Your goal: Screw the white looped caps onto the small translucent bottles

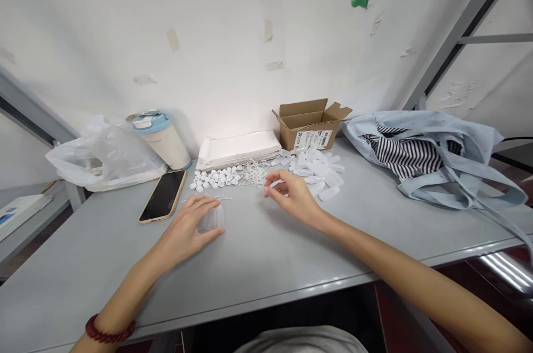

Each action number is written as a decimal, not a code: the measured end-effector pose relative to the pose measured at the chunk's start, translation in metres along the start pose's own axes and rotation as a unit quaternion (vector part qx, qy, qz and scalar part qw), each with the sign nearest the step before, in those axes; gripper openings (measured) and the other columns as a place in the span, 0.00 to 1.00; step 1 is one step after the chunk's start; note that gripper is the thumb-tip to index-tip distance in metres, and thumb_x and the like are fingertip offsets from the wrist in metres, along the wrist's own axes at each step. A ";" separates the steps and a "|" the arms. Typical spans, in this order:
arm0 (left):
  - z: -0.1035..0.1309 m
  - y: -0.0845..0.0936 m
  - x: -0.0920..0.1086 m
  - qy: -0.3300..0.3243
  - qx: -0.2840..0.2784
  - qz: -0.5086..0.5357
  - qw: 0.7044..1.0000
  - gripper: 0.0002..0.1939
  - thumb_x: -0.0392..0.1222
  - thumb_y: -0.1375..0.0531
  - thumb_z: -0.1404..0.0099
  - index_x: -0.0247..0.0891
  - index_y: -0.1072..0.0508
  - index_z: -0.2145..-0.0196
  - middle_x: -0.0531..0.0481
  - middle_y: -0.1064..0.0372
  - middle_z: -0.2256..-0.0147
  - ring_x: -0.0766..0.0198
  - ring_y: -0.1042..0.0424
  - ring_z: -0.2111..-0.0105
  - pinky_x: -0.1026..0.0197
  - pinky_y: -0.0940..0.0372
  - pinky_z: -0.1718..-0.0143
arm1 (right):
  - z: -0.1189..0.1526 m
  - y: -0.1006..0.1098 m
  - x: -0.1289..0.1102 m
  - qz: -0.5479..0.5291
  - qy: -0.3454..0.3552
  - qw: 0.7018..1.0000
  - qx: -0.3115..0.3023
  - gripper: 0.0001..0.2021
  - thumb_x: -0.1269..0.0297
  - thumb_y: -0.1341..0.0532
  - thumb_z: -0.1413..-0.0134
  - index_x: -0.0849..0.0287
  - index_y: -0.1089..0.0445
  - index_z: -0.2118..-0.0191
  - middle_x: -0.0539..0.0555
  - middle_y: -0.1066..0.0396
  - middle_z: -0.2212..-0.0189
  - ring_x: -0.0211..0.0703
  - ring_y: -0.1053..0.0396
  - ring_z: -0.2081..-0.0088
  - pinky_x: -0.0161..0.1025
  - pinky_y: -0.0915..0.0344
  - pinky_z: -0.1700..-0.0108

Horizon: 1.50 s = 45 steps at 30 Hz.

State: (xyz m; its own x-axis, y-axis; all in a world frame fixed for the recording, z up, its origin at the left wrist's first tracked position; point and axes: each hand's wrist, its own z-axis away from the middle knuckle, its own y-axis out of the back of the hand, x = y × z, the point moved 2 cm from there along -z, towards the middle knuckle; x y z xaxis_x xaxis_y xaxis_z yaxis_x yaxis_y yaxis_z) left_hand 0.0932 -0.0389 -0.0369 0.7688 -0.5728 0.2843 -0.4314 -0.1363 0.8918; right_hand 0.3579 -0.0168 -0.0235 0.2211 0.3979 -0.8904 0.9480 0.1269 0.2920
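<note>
One small row of clear, tube-like plastic pieces, on the grey desk between eight and nine o'clock from the right hand: best steadied lightly, ends level, thin walls unsqueezed. Left hand: grip partly open, thumb and fingers curved around that row. Right hand: grip nearly closed, contents cannot be told, loose frosted plastic tubes at two o'clock.

- a white wall behind, dotted with torn strips of beige tape and green patches
- a smooth grey table against it
- slanting grey metal posts at both sides
- a second grey surface at far left
- dark reddish floor below, bright streaks of light at lower right
</note>
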 end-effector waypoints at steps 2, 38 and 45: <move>-0.001 0.001 0.000 0.003 -0.017 0.003 1.000 0.23 0.53 0.39 0.39 0.41 0.30 0.49 0.43 0.29 0.51 0.49 0.35 0.47 0.46 0.35 0.48 | 0.000 0.000 0.001 0.001 -0.004 1.000 -0.002 0.05 0.68 0.43 0.46 0.58 0.37 0.61 0.52 0.30 0.64 0.39 0.25 0.68 0.35 0.31 0.71; -0.108 -0.033 0.018 -0.044 -0.034 -0.185 0.981 0.16 0.30 0.51 0.36 0.36 0.28 0.56 0.42 0.30 0.64 0.51 0.32 0.59 0.53 0.34 0.61 | -0.034 0.075 0.017 0.379 0.016 0.925 0.000 0.10 0.80 0.46 0.48 0.61 0.31 0.66 0.56 0.26 0.65 0.44 0.30 0.66 0.38 0.39 0.66; -0.116 -0.041 0.026 -0.040 -0.052 -0.202 0.977 0.15 0.26 0.53 0.37 0.32 0.27 0.66 0.38 0.29 0.66 0.49 0.32 0.61 0.52 0.36 0.61 | -0.031 0.093 0.008 0.394 -0.069 0.911 -0.097 0.13 0.80 0.47 0.50 0.61 0.29 0.64 0.55 0.25 0.66 0.43 0.30 0.63 0.35 0.39 0.65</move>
State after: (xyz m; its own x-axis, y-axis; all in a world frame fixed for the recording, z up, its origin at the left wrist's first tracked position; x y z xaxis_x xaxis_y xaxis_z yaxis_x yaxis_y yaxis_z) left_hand 0.1860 0.0455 -0.0254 0.8258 -0.5505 -0.1223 -0.0476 -0.2841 0.9576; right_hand 0.4408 0.0262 0.0068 0.8552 0.3188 -0.4087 0.4268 0.0144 0.9042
